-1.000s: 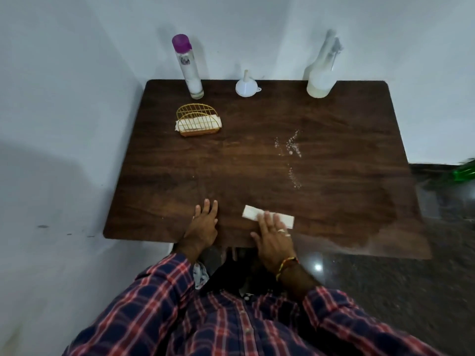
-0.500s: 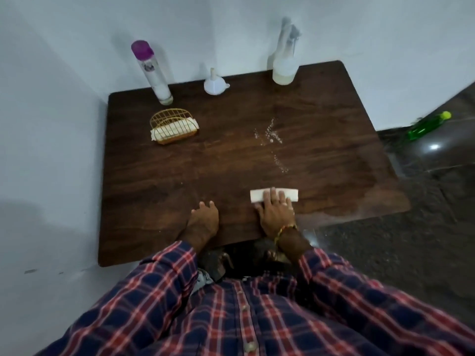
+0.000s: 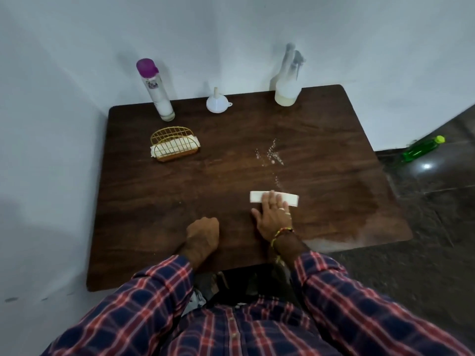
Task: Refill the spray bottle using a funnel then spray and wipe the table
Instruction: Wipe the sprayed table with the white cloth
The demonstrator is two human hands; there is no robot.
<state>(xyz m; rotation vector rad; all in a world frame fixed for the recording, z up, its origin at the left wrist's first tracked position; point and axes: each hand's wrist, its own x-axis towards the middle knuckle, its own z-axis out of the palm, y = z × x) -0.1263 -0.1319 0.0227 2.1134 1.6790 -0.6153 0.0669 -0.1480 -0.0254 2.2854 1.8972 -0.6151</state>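
Note:
A folded white tissue point(image 3: 291, 198) lies flat on the dark wooden table point(image 3: 180, 201), and my right hand point(image 3: 273, 214) presses on it with straight fingers. Just beyond it, white spray droplets point(image 3: 272, 154) dot the wood. My left hand point(image 3: 203, 233) rests on the table near the front edge, fingers curled under, holding nothing. At the back edge stand the clear spray bottle point(image 3: 288, 83) with pale liquid in its base, a small white funnel point(image 3: 217, 102) turned spout up, and a tall bottle with a purple cap point(image 3: 155, 89).
A gold wire holder with white tissues point(image 3: 173, 145) sits back left. White walls close the left and back sides. A green bottle point(image 3: 421, 149) lies on the dark floor to the right. A damp patch point(image 3: 359, 201) marks the table's right part.
My right hand has pushed the tissue forward, away from the front edge and toward the droplets. My left hand's fingers have curled in. The camera has tilted and shifted.

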